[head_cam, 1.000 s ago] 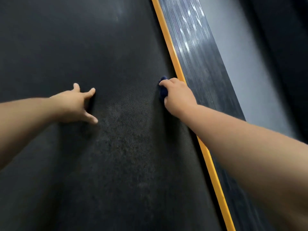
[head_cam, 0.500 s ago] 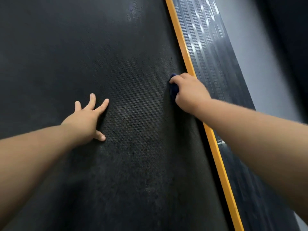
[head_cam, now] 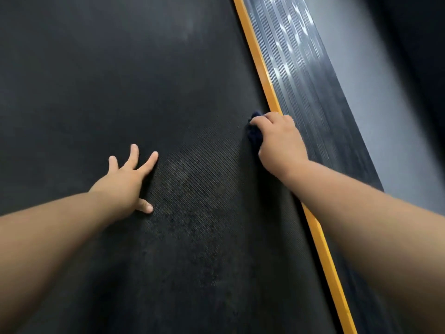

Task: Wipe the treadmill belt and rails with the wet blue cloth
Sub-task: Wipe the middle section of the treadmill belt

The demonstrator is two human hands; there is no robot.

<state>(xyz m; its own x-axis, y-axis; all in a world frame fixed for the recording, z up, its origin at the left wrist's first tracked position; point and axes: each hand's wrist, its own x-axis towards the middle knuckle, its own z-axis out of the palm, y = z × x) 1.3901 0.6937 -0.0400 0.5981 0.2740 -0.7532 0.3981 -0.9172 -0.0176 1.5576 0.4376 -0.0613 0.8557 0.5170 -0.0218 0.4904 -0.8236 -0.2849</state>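
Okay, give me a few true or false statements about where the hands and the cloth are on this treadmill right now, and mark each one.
1. The right hand grips the blue cloth at the edge of the belt. True.
2. The left hand is curled round a second cloth. False: it lies flat on the belt, fingers spread, holding nothing.
3. The blue cloth sits on the ribbed rail. False: it is on the belt side of the orange strip.
4. The orange strip runs between the belt and the ribbed rail. True.
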